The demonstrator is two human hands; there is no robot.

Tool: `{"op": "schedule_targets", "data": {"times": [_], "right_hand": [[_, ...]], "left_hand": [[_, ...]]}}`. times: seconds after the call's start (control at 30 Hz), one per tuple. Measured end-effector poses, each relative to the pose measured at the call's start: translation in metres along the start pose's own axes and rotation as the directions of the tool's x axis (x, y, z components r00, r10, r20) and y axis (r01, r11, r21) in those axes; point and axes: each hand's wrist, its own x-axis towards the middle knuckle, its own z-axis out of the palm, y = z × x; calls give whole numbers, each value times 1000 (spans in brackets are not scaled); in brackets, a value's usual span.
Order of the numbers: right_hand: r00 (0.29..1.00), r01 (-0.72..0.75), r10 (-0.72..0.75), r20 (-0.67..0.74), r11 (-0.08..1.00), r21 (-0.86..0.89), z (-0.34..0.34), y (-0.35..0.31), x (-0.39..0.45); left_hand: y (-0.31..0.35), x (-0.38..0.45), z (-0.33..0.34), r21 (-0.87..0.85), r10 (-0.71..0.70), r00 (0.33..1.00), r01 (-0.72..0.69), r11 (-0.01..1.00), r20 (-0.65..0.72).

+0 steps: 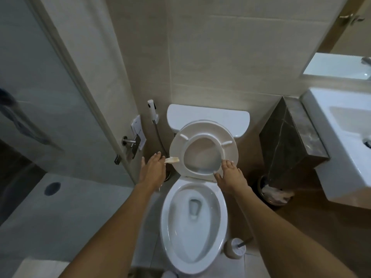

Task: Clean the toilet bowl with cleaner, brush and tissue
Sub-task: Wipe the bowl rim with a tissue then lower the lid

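Note:
The white toilet bowl (220, 221) stands open below me, with water in its well. Its seat (176, 149) and lid are raised against the cistern (208, 115). My left hand (152, 169) pinches a small folded piece of tissue (172, 159) against the seat's left edge. My right hand (230, 175) holds the lower right rim of the raised seat, fingers and thumb around its edge. The toilet brush (244, 242) sits in its round holder (233, 249) on the floor right of the bowl.
A bidet sprayer (152, 109) hangs on the wall left of the cistern. A glass shower door (40, 97) closes off the left side. A dark marble ledge (289, 141), a waste bin (275, 194) and a white washbasin (341, 141) stand to the right.

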Motion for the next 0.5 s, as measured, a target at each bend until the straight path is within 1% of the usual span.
{"op": "schedule_targets", "data": {"times": [0.13, 0.2, 0.3, 0.4, 0.5], "right_hand": [[995, -22, 23, -94, 1000, 15, -36, -1, 44], [992, -39, 43, -117, 999, 31, -52, -2, 68], [992, -66, 70, -107, 997, 41, -70, -6, 101], [990, -79, 85, -112, 995, 58, -79, -10, 135], [991, -82, 90, -98, 993, 85, -81, -15, 164]], "left_hand": [[4, 50, -20, 16, 55, 998, -54, 998, -10], [7, 80, -28, 9, 84, 996, -84, 996, -22], [15, 124, -42, 12, 130, 991, -130, 991, -44], [24, 171, -52, 71, 171, 984, -166, 983, -58], [33, 215, -50, 89, 214, 975, -207, 974, -68]]}}
